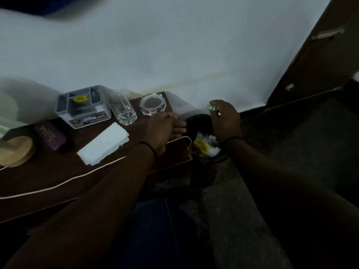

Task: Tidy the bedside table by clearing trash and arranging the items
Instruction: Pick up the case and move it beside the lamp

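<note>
My right hand (pixel 225 121) is closed on a crumpled green wrapper (pixel 213 108) and hovers over a black trash bag (pixel 200 123) beside the dark wooden bedside table (pixel 58 177). Inside the bag lie a yellow wrapper (pixel 202 146) and white paper scraps. My left hand (pixel 165 129) rests at the table's right end with fingers curled toward the bag's rim; whether it grips the rim is unclear. On the table stand a tall glass (pixel 123 107), a glass ashtray (pixel 153 104) and a grey organizer box (pixel 83 107).
A folded white tissue (pixel 104 143) lies mid-table, with a purple case (pixel 50 135) and a round wooden coaster (pixel 15 150) to its left. A white cable (pixel 64 183) runs along the table's front. A white wall is behind, a brown door (pixel 318 55) at right.
</note>
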Demonstrator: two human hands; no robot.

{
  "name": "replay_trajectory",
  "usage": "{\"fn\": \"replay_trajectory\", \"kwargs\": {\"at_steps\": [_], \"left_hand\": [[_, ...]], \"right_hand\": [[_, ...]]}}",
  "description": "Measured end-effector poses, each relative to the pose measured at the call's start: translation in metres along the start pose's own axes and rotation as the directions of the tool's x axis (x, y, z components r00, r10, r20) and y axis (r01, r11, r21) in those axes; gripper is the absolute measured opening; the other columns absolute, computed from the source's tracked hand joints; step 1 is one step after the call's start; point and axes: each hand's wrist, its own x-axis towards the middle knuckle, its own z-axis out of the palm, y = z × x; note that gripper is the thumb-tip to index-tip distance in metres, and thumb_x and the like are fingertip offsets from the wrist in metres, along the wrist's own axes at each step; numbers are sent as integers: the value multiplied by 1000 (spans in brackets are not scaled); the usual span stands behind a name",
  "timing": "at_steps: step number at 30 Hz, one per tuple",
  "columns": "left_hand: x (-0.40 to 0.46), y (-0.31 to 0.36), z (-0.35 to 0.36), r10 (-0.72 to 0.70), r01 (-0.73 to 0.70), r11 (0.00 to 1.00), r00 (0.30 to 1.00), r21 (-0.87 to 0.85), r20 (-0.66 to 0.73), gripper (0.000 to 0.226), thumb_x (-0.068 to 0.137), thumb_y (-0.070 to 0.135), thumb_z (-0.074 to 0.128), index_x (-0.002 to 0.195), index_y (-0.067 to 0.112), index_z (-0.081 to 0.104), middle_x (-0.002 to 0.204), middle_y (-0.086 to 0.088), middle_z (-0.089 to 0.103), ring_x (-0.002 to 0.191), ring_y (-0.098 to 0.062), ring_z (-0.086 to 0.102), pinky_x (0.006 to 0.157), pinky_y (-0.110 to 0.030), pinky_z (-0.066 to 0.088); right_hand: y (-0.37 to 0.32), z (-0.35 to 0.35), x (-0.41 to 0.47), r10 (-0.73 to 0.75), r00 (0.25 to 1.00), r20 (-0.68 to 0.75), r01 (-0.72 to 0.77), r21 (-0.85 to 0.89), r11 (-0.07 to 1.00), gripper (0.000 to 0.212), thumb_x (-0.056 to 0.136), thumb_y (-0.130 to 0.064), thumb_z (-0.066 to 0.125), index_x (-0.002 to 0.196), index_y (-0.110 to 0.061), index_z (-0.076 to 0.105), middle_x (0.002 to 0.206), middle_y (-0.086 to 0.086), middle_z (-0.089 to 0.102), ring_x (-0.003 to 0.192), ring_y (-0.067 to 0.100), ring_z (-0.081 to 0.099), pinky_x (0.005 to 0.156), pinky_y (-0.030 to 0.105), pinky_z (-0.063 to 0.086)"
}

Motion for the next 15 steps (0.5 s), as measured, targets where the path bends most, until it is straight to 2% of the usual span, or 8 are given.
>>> {"fn": "replay_trajectory", "kwargs": {"at_steps": [2, 4, 6, 9, 15], "left_hand": [[11, -3, -4, 55, -55, 998, 998, 9, -10, 17, 101, 9, 45, 106, 2, 59, 77, -10, 72, 63, -21, 68, 53, -27, 52], [18, -3, -12, 95, -95, 995, 995, 14, -11, 18, 100, 8, 46, 107, -1, 61, 72, -9, 73, 58, -18, 68, 50, -26, 52], [18, -2, -22, 116, -116, 993, 993, 14, -13, 18, 101, 7, 45, 103, 2, 62, 69, -7, 73, 54, -16, 67, 47, -24, 53], [14, -2, -38, 138, -136, 990, 989, 27, -57, 18, 100, 7, 46, 96, 6, 63, 68, -8, 71, 51, -15, 65, 46, -23, 51], [-20, -1, -75, 92, -87, 995, 986, 45, -136, 15, 99, 9, 48, 101, 4, 62, 73, -12, 69, 52, -18, 62, 45, -24, 48]], "right_hand": [[24, 16, 10, 135, 976, 173, -130, -37, 991, 49, 94, -15, 61, 141, -7, 49, 145, 13, 50, 135, 29, 45, 113, 33, 32], [45, 28, 17, 276, 909, 312, -258, -99, 961, 62, 90, -15, 65, 147, -8, 40, 152, 12, 42, 138, 30, 41, 115, 38, 32], [58, 34, 17, 333, 887, 321, -276, -209, 938, 55, 90, -12, 63, 142, -7, 47, 147, 14, 48, 134, 32, 46, 113, 39, 33], [58, 35, 8, 316, 905, 284, -233, -289, 928, 39, 89, -8, 58, 128, -7, 62, 136, 13, 58, 128, 31, 51, 106, 33, 35], [10, 16, -7, 237, 919, 315, -148, -281, 948, 26, 91, -8, 56, 112, -6, 72, 125, 13, 66, 121, 31, 57, 101, 34, 41]]}}
